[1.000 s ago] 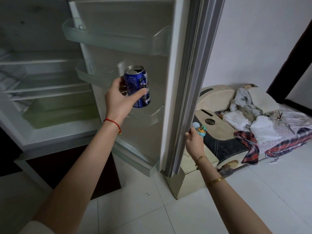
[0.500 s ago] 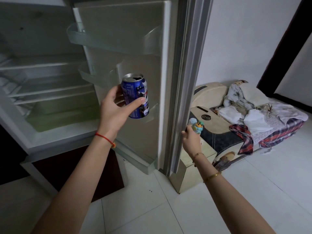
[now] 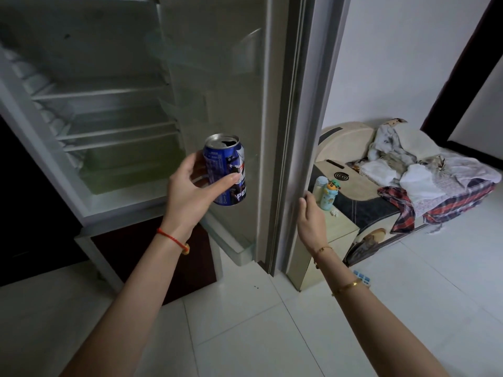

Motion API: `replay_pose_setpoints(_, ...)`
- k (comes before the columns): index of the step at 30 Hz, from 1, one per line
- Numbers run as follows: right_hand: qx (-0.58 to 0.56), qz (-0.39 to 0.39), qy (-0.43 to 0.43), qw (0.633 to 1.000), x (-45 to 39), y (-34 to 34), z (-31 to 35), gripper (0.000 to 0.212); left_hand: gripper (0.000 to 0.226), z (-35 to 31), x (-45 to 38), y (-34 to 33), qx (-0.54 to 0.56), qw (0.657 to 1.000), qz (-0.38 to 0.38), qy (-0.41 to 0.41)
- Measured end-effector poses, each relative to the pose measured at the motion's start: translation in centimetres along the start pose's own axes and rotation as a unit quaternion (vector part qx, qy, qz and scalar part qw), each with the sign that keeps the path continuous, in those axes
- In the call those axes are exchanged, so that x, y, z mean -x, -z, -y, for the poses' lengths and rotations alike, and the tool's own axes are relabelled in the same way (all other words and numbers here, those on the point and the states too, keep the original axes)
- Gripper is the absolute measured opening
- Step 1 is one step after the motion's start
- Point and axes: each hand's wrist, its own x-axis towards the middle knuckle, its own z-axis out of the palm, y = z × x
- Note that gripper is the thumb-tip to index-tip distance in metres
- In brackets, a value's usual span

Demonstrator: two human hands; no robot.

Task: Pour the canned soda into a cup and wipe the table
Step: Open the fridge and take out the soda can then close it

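A blue soda can point(image 3: 226, 170) was held upright in the left hand point(image 3: 190, 191), the grip wrapped around its lower body with the thumb across the front, in front of the inner face of the open fridge door point(image 3: 231, 85) and clear of the door shelves. The can's top appeared already opened, a dark mouth showing in the lid. The right hand point(image 3: 310, 219) was set on the outer edge of the door, fingers curled round that edge. Judged from this, the fetching step was in hand: the can had been taken out and the door was about to be closed; no cup and no counter were in view. The next move would call for the door to be swung shut by the right hand while the can was kept level, since an open can would spill if tipped. On the can, white letters "PE" could be read, the rest hidden; smaller print was too fine to read. On a low cabinet point(image 3: 337, 232) beyond the door, a small cartoon-decorated bottle point(image 3: 330, 194) stood.
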Motion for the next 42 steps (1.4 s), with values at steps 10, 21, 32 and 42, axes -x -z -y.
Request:
replay_pose_setpoints(10, -0.059, -0.038, 0.075, 0.995, 3.6, -2.5, 6.6, 0.046, 0.055, 0.7, 4.3, 5.6, -0.003, 1.000, 0.009, 0.021)
replay_pose_setpoints(21, -0.039, -0.001, 0.132, 0.990, 7.9, -7.3, 9.7, 0.053, 0.051, 2.0, 7.1, 11.4, -0.004, 0.999, -0.006, 0.040)
replay_pose_setpoints(32, -0.019, 0.047, 0.260, 0.964, 9.6, -12.7, 14.0, 0.061, 0.057, 3.3, 8.4, 18.1, -0.038, 0.997, -0.060, 0.043)
replay_pose_setpoints(42, -0.011, 0.085, 0.318, 0.944, 10.1, -20.4, 17.4, 0.072, 0.066, 4.4, 9.3, 24.1, -0.039, 0.991, -0.111, 0.064)
